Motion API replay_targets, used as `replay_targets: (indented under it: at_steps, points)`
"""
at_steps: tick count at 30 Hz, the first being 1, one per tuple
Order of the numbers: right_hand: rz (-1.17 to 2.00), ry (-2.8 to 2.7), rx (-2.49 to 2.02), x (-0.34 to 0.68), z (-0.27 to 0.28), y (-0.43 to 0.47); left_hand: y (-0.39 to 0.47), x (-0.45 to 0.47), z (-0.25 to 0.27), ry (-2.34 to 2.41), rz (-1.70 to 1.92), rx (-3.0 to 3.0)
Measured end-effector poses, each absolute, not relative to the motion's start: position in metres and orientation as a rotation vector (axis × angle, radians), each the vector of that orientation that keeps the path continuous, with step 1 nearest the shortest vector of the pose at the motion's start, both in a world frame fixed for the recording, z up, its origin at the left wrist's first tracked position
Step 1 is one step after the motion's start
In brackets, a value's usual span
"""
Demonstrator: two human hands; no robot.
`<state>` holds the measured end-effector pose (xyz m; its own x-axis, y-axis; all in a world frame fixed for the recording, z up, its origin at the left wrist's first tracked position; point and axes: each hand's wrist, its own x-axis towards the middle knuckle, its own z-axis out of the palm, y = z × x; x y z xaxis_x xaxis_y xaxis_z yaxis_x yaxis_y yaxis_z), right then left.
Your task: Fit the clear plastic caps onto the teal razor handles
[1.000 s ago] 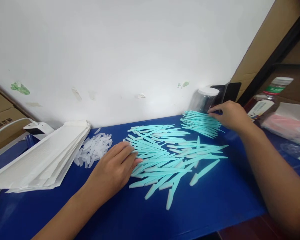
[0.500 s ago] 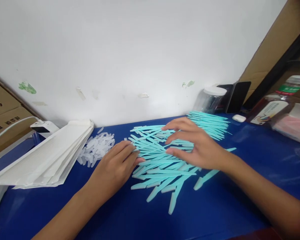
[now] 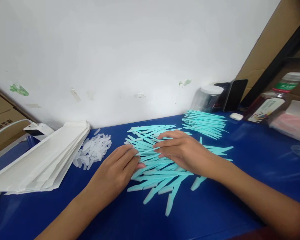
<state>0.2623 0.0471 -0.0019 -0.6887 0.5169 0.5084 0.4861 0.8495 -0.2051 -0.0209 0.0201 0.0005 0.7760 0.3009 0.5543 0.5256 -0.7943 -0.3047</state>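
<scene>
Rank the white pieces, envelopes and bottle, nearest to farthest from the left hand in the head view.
1. White pieces: just left of the left hand.
2. Envelopes: farther left.
3. Bottle: far right.

Item 1: bottle (image 3: 271, 101), right side. Green band (image 3: 285, 87) below the cap, with white characters, blurred past reading; red stripe along its lower edge. White label (image 3: 266, 110) on the body, bearing small dark lettering, illegible, and a coloured picture at its lower end.

Item 2: cardboard box (image 3: 1, 107), left edge. Short row of dark printed characters (image 3: 5, 124), apparently Chinese, too blurred to read with certainty; fragment of another dark mark above, cut by the picture's edge.
</scene>
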Motion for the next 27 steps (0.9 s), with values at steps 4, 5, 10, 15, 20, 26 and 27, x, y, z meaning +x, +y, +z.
replay_targets:
  at_steps: [4,5,10,15,20,26,27]
  points:
    - [0.011,-2.443,-0.782,0.267,-0.009,0.054,0.020,-0.018,0.001,-0.633,-0.664,-2.511]
    - [-0.001,-2.448,-0.785,0.268,-0.007,0.055,0.020,-0.019,0.002,-0.631,-0.660,-2.496]
    - [-0.083,-2.444,-0.801,0.288,0.012,0.060,0.028,-0.035,0.013,-0.671,-0.667,-2.422]
    - [-0.175,-2.354,-0.891,0.328,0.026,0.082,0.038,-0.050,0.019,-0.770,-0.717,-2.367]
    - [-0.387,-2.087,-1.447,0.393,0.027,0.110,0.037,-0.049,0.016,-0.783,-0.686,-2.407]
    - [-0.397,-2.013,-1.680,0.447,0.015,0.126,0.038,-0.052,0.017,-0.822,-0.693,-2.392]
    - [-0.390,-2.011,-1.704,0.451,0.012,0.127,0.039,-0.054,0.018,-0.836,-0.688,-2.388]
